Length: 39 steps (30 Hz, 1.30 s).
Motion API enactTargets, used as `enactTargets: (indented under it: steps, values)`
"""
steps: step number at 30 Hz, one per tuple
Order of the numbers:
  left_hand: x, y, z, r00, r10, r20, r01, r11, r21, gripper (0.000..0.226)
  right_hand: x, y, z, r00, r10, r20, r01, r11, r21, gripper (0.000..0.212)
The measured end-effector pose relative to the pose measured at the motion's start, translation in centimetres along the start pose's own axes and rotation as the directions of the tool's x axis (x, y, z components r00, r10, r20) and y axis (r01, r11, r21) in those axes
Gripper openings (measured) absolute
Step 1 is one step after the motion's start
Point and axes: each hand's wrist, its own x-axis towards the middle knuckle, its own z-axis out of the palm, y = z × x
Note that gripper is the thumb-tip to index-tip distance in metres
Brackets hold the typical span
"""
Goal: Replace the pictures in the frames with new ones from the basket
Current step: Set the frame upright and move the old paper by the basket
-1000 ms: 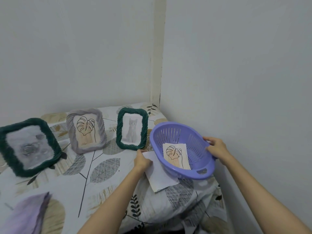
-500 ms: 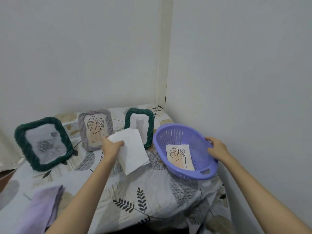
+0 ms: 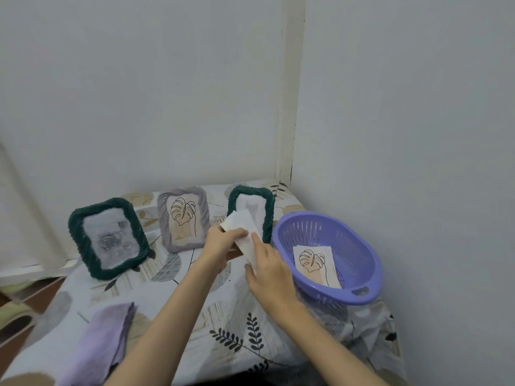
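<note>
Both hands grip one white print: my left hand pinches its upper part, my right hand its lower edge, just left of the purple basket and before the small green frame. I judge careless tugging could crease it, or topple that frame onto the desk.

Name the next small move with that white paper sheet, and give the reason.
Probably turn the white paper sheet face up to see its picture: both the left hand and right hand hold it, blank side showing, before the small green rope-wrapped frame.
</note>
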Motion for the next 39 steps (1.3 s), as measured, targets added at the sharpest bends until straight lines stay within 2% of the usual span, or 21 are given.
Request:
enactTargets:
  steps: [1, 5, 7, 10, 11, 13, 15, 19, 21, 24, 26, 27, 30, 32, 33, 34, 35, 36, 37, 38, 39]
  values:
    - [-0.2, 0.1, 0.0, 0.999, -0.009, 0.045, 0.008, 1.0, 0.011, 0.011, 0.0, 0.2, 0.2, 0.999, 0.016, -0.031, -0.014, 0.998, 0.056, 0.058]
    - [-0.6, 1.0, 0.6, 0.979, -0.059, 0.196, 0.065, 0.998, -0.025, 0.044, 0.7, 0.8, -0.8, 0.979, 0.173, -0.109, -0.132, 0.94, 0.314, 0.038]
    - [-0.5, 1.2, 1.3, 0.986, -0.016, 0.168, 0.01, 0.999, 0.036, 0.041, 1.2, 1.5, -1.8, 0.953, 0.287, -0.092, -0.223, 0.877, 0.426, 0.029]
    - [0.7, 0.2, 2.1, 0.981, 0.193, 0.008, -0.185, 0.929, 0.321, 0.045, 2.0, 3.3, -3.9, 0.898, 0.438, -0.035, -0.325, 0.715, 0.62, 0.025]
    - [1.0, -0.2, 2.5, 0.982, 0.187, -0.01, -0.171, 0.918, 0.357, 0.053, 2.4, 4.0, -4.6, 0.883, 0.47, 0.001, -0.349, 0.654, 0.671, 0.027]
    - [1.1, -0.9, 4.1, 0.994, 0.067, 0.086, -0.091, 0.944, 0.316, 0.055, 3.2, 5.6, -6.1, 0.859, 0.503, 0.095, -0.404, 0.552, 0.729, 0.032]
    - [1.1, -1.4, 6.7, 0.977, -0.036, 0.211, -0.024, 0.96, 0.278, 0.036, 4.0, 7.1, -7.0, 0.83, 0.538, 0.145, -0.468, 0.533, 0.705, 0.031]
    - [2.6, -2.6, 11.7, 0.959, -0.145, 0.245, 0.075, 0.959, 0.273, 0.043, 5.7, 11.3, -7.9, 0.777, 0.627, 0.043, -0.558, 0.657, 0.507, 0.03]
    - [3.6, -3.2, 12.9, 0.93, -0.275, 0.244, 0.211, 0.942, 0.26, 0.043, 6.3, 13.7, -8.0, 0.757, 0.645, 0.107, -0.632, 0.68, 0.373, 0.03]
    - [4.5, -3.7, 13.5, 0.889, -0.42, 0.183, 0.357, 0.886, 0.295, 0.035, 6.6, 16.4, -7.3, 0.677, 0.685, 0.269, -0.733, 0.662, 0.157, 0.024]
    - [5.7, -4.3, 13.8, 0.845, -0.505, 0.176, 0.405, 0.82, 0.405, 0.048, 6.4, 17.3, -6.6, 0.609, 0.712, 0.35, -0.767, 0.642, 0.027, 0.015]
    - [6.4, -4.8, 13.9, 0.832, -0.529, 0.164, 0.405, 0.783, 0.472, 0.056, 6.3, 17.6, -6.1, 0.581, 0.719, 0.382, -0.775, 0.632, -0.009, 0.014]
    - [7.1, -5.7, 14.3, 0.809, -0.571, 0.141, 0.455, 0.759, 0.466, 0.064, 5.8, 17.6, -5.4, 0.524, 0.732, 0.435, -0.807, 0.59, -0.02, 0.01]
    - [5.9, -5.1, 14.4, 0.851, -0.493, 0.181, 0.357, 0.796, 0.489, 0.051, 5.7, 17.8, -5.2, 0.583, 0.71, 0.395, -0.765, 0.643, -0.027, 0.025]
    - [5.2, -4.8, 14.3, 0.907, -0.376, 0.187, 0.236, 0.825, 0.514, 0.037, 5.7, 17.7, -5.3, 0.662, 0.676, 0.322, -0.707, 0.707, -0.031, 0.025]
    - [5.1, -5.0, 14.0, 0.963, -0.203, 0.179, 0.077, 0.84, 0.537, 0.026, 5.6, 17.6, -5.5, 0.742, 0.632, 0.225, -0.642, 0.766, -0.036, 0.016]
    - [4.8, -5.3, 13.5, 0.988, 0.017, 0.157, -0.103, 0.823, 0.558, 0.026, 5.5, 17.6, -5.9, 0.82, 0.558, 0.125, -0.56, 0.828, -0.026, 0.006]
    - [4.3, -5.4, 12.8, 0.967, 0.221, 0.127, -0.253, 0.773, 0.581, 0.034, 5.4, 17.9, -6.1, 0.875, 0.484, 0.009, -0.483, 0.874, -0.052, 0.023]
    - [4.1, -5.6, 11.9, 0.921, 0.379, 0.089, -0.351, 0.71, 0.611, 0.04, 5.1, 17.9, -6.7, 0.896, 0.438, -0.07, -0.444, 0.886, -0.132, 0.037]
    - [4.0, -5.8, 11.2, 0.879, 0.474, 0.051, -0.385, 0.642, 0.663, 0.046, 4.9, 18.1, -7.1, 0.894, 0.432, -0.116, -0.447, 0.862, -0.238, 0.044]
    - [4.2, -6.2, 10.5, 0.88, 0.475, 0.014, -0.342, 0.613, 0.712, 0.05, 4.6, 18.1, -7.5, 0.877, 0.463, -0.127, -0.478, 0.813, -0.334, 0.047]
